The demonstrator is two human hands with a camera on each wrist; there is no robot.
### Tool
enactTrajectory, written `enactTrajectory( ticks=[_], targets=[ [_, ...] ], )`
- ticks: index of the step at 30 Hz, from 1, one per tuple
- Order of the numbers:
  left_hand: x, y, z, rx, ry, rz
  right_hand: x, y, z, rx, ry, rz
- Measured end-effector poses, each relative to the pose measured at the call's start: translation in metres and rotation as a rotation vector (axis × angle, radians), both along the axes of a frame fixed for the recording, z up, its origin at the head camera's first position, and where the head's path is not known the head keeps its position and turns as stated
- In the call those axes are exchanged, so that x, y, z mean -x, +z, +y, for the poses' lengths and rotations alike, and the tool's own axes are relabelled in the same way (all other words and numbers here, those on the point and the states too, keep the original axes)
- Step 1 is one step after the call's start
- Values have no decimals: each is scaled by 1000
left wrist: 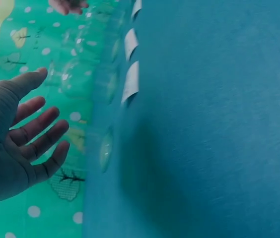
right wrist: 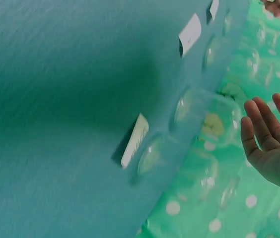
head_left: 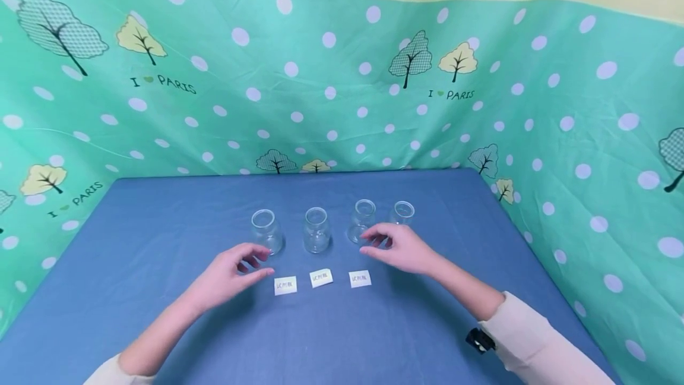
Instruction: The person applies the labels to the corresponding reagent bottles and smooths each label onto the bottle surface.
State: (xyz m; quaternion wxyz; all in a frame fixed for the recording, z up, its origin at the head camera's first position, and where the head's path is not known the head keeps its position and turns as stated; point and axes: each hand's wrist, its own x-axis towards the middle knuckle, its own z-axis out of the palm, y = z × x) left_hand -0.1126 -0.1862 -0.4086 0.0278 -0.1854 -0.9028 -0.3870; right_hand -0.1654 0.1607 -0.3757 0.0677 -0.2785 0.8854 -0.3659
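Several clear glass jars stand upright in a row on the blue tabletop. My left hand hovers just in front of the leftmost jar, fingers loosely bent and thumb apart, holding nothing. To that jar's right is a second jar. My right hand is over the table before the third jar and partly hides the rightmost jar. Its fingers are relaxed and spread from the thumb, with nothing between them. Both wrist views show empty palms. In front of the jars lie a left paper slip, a middle slip and a right slip, all with handwriting.
A blue cloth covers the table. Green polka-dot curtains with tree prints hang along the back and sides, right at the table's far edge. A small black device sits at the right sleeve's cuff.
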Motion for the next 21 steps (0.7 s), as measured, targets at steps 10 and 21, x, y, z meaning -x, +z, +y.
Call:
enactTrajectory(
  ticks=[10, 21],
  targets=[
    [2, -20, 3, 127, -60, -71, -4, -23, -31, -16, 114, -3],
    [3, -31, 2, 168, -92, -27, -2, -39, -63, -56, 202, 75]
  ],
)
